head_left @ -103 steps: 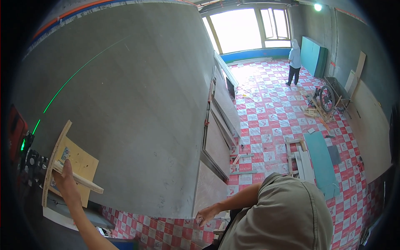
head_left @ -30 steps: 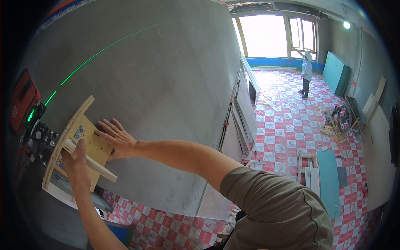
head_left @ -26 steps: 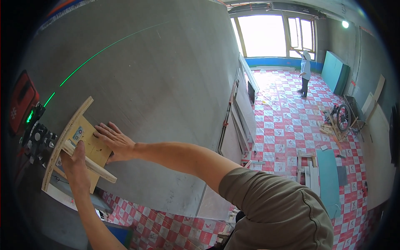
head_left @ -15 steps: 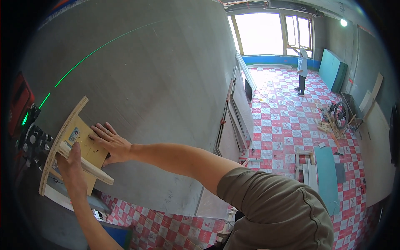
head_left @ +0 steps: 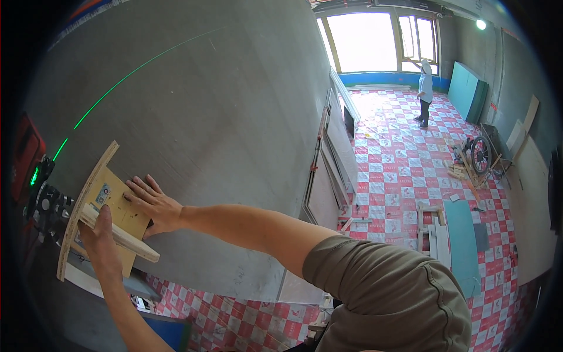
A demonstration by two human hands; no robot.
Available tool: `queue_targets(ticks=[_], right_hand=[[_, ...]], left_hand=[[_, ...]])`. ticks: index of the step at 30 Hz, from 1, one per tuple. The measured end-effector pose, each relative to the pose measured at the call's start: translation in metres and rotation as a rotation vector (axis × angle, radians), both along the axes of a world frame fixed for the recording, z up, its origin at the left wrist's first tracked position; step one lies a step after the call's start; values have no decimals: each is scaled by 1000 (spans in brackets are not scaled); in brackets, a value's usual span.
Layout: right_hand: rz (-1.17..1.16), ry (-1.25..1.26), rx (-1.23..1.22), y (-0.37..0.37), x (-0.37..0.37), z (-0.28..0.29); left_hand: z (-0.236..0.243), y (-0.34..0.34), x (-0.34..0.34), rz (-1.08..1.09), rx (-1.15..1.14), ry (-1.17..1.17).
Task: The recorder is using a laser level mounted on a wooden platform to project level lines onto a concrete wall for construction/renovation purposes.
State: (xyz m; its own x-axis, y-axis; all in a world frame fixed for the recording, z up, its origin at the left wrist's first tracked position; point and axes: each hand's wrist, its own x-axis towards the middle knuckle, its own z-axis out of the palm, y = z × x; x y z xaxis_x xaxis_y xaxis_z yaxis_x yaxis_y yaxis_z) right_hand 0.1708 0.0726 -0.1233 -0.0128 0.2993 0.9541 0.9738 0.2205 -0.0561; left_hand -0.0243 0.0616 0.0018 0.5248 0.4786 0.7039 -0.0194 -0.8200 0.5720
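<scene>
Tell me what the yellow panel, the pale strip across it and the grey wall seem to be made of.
Yellow panel: probably coated wood board, judging by its smooth-looking, marked face. Pale strip: likely bare wood, from its raw cream surface. Grey wall: apparently cement plaster, matte with faint streaks; its core is hidden.
</scene>
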Motion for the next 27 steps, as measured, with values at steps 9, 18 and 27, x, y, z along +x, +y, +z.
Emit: queue_targets(ticks=[9,18,27], right_hand=[[-26,-17,19,4,1,-2],[-45,-26,23,5,0,-4],[-44,-32,35,4,1,-4]], left_hand=[[1,3,1,-34,-4,-15],[2,0,1,-14,-33,-4],[2,-1,1,-53,-36,-28]])
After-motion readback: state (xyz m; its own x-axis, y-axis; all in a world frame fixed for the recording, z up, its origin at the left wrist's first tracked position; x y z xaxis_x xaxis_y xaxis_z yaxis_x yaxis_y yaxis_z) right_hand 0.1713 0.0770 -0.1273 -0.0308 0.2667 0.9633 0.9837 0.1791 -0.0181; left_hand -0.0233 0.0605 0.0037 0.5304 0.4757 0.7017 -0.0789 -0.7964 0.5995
